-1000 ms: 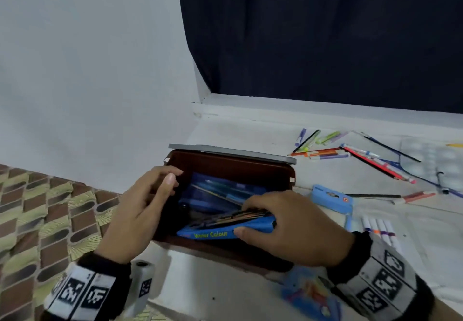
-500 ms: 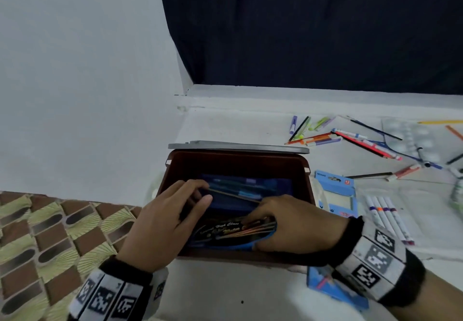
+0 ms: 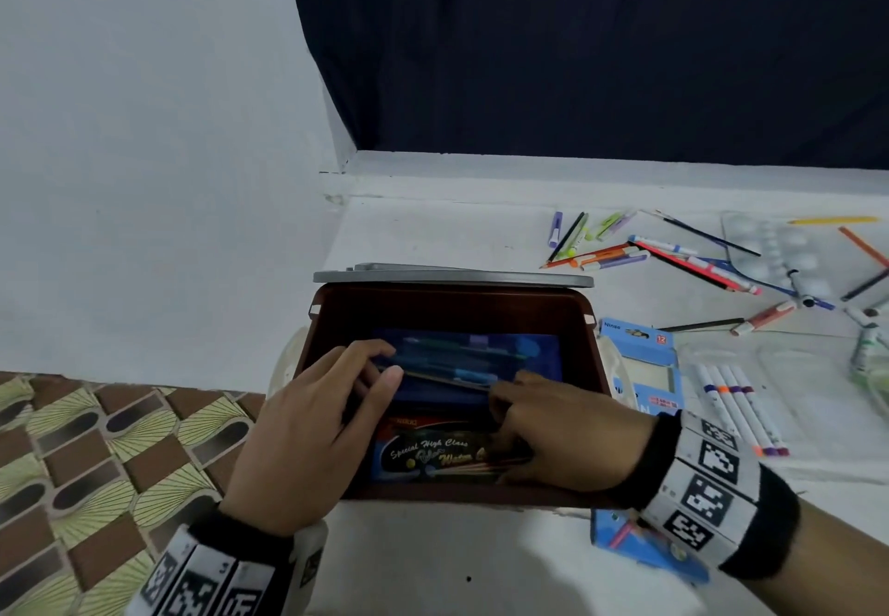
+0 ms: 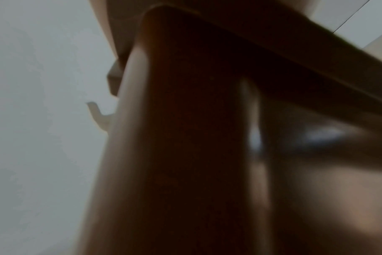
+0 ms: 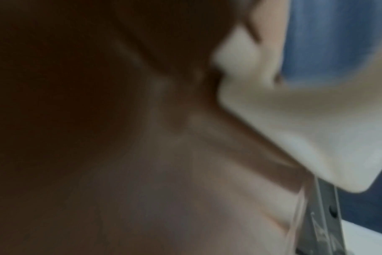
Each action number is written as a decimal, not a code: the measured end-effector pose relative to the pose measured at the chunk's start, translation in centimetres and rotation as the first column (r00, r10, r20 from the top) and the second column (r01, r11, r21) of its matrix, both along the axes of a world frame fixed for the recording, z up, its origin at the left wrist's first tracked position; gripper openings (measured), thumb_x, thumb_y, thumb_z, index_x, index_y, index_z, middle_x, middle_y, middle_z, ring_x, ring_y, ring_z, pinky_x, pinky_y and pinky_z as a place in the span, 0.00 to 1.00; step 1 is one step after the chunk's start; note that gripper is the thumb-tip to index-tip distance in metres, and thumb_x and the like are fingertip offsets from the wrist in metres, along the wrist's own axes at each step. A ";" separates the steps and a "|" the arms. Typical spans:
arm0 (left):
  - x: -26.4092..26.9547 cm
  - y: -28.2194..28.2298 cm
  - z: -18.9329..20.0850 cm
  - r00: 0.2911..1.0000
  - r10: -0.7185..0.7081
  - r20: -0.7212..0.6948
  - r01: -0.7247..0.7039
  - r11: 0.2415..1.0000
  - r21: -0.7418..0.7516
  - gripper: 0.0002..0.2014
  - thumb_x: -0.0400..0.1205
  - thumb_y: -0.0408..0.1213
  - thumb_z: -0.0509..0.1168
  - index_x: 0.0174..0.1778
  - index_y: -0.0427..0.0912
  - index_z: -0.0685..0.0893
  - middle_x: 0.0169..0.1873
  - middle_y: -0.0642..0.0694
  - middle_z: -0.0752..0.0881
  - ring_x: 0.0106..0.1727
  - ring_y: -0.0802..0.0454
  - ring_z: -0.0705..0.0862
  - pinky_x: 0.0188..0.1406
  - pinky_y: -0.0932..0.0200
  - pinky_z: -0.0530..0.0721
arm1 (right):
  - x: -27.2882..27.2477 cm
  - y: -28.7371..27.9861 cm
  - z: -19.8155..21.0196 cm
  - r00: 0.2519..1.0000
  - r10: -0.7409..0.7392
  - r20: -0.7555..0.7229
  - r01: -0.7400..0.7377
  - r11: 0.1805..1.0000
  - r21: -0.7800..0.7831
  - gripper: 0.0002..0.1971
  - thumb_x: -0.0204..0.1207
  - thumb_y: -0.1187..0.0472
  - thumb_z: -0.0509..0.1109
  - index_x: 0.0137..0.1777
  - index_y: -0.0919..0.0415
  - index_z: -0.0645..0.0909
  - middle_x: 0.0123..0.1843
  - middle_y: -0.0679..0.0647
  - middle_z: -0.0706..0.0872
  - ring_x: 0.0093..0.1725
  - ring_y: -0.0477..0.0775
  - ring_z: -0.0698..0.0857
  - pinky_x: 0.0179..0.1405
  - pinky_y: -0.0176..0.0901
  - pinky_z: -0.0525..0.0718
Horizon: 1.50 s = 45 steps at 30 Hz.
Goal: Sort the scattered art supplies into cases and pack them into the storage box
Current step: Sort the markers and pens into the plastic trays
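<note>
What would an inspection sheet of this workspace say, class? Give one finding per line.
Surface: white table, partly covered by supplies.
Job's things: brown storage box open; water colour case and blue case inside.
Clutter: loose pencils, four markers, paint palette, blue carton.
Grippers: left hand and right hand both in the box, on the cases.
Cables: nothing seen.
Surroundings: white wall, dark curtain, patterned mat.

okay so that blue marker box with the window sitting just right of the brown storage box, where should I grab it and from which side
Probably by its long side edges, from above and the right. The blue marker box lies flat, and its left edge sits close against the brown storage box, so slide a thumb in there, fingers on the open right edge beside the loose markers.
</note>
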<state>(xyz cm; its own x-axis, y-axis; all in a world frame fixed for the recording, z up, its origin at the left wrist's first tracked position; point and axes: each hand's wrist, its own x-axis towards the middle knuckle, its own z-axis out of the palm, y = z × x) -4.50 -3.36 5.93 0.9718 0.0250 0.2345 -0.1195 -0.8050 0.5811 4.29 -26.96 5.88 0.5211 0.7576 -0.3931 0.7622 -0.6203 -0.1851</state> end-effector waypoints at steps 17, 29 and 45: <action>-0.1 0.0 -0.1 1.000 -0.018 -0.010 0.018 0.999 -0.038 0.13 0.89 0.57 0.54 0.64 0.62 0.78 0.48 0.66 0.83 0.47 0.66 0.84 0.36 0.69 0.80 | -0.3 -0.4 -0.6 0.998 -0.056 -0.025 0.061 0.962 0.268 0.16 0.84 0.42 0.59 0.67 0.42 0.79 0.59 0.43 0.86 0.57 0.43 0.83 0.56 0.49 0.85; -0.4 -6.4 1.3 0.989 -0.061 0.133 0.114 0.893 -0.436 0.21 0.83 0.62 0.56 0.59 0.55 0.85 0.31 0.45 0.80 0.29 0.44 0.79 0.29 0.48 0.76 | -2.9 -8.0 3.1 0.933 -0.283 -0.224 0.329 0.412 0.850 0.11 0.82 0.58 0.71 0.62 0.54 0.86 0.47 0.43 0.89 0.48 0.48 0.87 0.49 0.39 0.84; -1.2 -29.2 -0.5 0.995 0.023 0.096 0.045 0.759 -0.650 0.10 0.82 0.37 0.63 0.45 0.52 0.90 0.25 0.41 0.79 0.28 0.52 0.80 0.31 0.67 0.78 | -1.2 -32.4 -1.8 0.759 -0.432 -0.487 0.619 0.247 0.745 0.08 0.80 0.64 0.71 0.48 0.48 0.85 0.36 0.55 0.88 0.34 0.55 0.87 0.41 0.54 0.86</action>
<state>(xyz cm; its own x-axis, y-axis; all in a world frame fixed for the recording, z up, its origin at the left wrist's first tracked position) -5.71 -32.59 5.41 0.9477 0.1939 0.2534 -0.2059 -0.2350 0.9499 3.08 -59.31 4.12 0.9438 0.3031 0.1317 0.2316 -0.3220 -0.9180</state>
